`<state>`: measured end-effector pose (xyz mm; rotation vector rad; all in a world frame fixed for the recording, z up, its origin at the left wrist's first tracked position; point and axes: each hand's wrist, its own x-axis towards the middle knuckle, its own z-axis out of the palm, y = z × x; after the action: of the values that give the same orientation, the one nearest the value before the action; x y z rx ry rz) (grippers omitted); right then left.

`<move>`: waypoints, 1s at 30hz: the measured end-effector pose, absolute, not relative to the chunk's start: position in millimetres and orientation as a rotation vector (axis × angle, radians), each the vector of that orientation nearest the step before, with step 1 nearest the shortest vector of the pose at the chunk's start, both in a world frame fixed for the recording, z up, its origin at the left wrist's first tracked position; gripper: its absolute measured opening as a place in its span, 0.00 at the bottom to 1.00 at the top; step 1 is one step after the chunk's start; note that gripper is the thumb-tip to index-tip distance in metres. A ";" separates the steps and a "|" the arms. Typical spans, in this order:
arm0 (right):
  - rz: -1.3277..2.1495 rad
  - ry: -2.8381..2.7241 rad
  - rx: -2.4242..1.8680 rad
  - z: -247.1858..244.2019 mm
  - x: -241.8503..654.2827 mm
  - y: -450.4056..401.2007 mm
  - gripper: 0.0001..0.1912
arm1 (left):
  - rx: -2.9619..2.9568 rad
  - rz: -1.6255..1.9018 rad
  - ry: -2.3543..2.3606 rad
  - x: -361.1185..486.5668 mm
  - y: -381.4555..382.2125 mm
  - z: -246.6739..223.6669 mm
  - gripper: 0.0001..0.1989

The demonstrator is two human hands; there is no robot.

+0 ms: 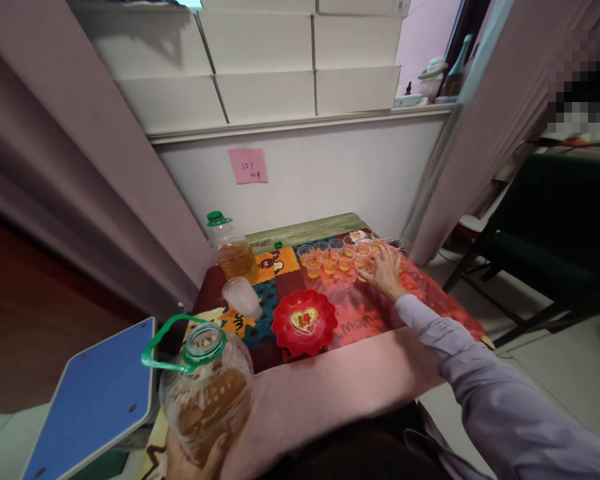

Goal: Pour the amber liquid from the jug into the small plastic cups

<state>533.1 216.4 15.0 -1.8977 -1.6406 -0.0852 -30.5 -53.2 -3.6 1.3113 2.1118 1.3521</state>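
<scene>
At the lower left, my left hand (195, 460) is wrapped round the base of a large clear jug (207, 393) of amber liquid, its mouth uncapped and its green handle tipped left. My right hand (386, 272) reaches over rows of small clear cups (330, 263) holding orange liquid; its fingers are at a cup near the right end, and whether they grip it is unclear. A red scalloped dish (304, 323) with a heart design sits between my hands. Left of it a stack of clear cups (242, 297) lies on its side.
Another jug (234, 257) with a green cap stands at the table's back left. A small green cap (279, 245) lies near the back edge. A blue board (95, 393) is at the left, a dark chair (555, 233) at the right. A pink note (249, 165) is on the wall.
</scene>
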 end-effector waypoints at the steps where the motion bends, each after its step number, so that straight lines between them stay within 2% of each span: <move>1: -0.077 -1.643 -1.929 13.2 534.3 217.6 0.27 | 1.314 1.364 2.099 -29.3 -53.1 -2.6 0.56; 9: -0.119 -1.696 -2.038 8.7 538.5 224.0 0.31 | 1.337 1.314 2.083 -43.1 -52.7 -9.7 0.53; 15: -0.139 -1.701 -2.022 6.0 534.6 218.7 0.40 | 1.323 1.408 2.081 -41.6 -52.5 -20.7 0.54; 24: -0.059 -1.681 -2.079 6.0 536.4 209.2 0.37 | 1.379 1.426 2.011 -32.9 -50.7 -11.0 0.56; 30: -0.113 -1.648 -1.864 9.8 514.3 200.4 0.43 | 1.350 1.473 1.988 -27.9 -55.9 -15.4 0.60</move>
<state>514.3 200.4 9.8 -1.8642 -1.6480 -0.1130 -27.9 -55.9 -15.4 1.3496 1.9884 1.4726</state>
